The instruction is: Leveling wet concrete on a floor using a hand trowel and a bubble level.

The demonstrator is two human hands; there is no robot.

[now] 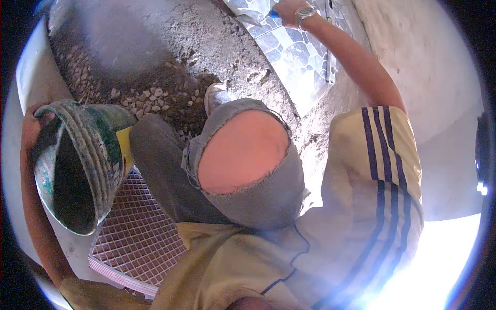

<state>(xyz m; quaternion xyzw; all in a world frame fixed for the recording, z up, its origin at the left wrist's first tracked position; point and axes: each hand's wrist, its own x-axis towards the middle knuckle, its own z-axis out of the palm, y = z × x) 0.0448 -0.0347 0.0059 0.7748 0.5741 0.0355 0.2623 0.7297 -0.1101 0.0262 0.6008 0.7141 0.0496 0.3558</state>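
Observation:
My left hand (pixel 44 116) grips the rim of a green bucket (pixel 101 150), smeared with grey and tipped on its side with its mouth toward me. The inside is dark, and I cannot make out its contents. Far out to the front right, my right hand (pixel 290 11), with a watch at the wrist, is closed around the blue handle of a trowel (pixel 249 19). Its grey blade is only partly visible, over the floor tiles (pixel 294 57) patterned with grey-blue stone shapes.
A stack of tiles (pixel 139 232) with a brown grid pattern lies beside my left leg, partly under the bucket. Pale gravel (pixel 150 101) and rough grey ground (pixel 206 41) lie ahead. A long narrow bar (pixel 329 57) rests along the tiles near the right wall (pixel 413 67).

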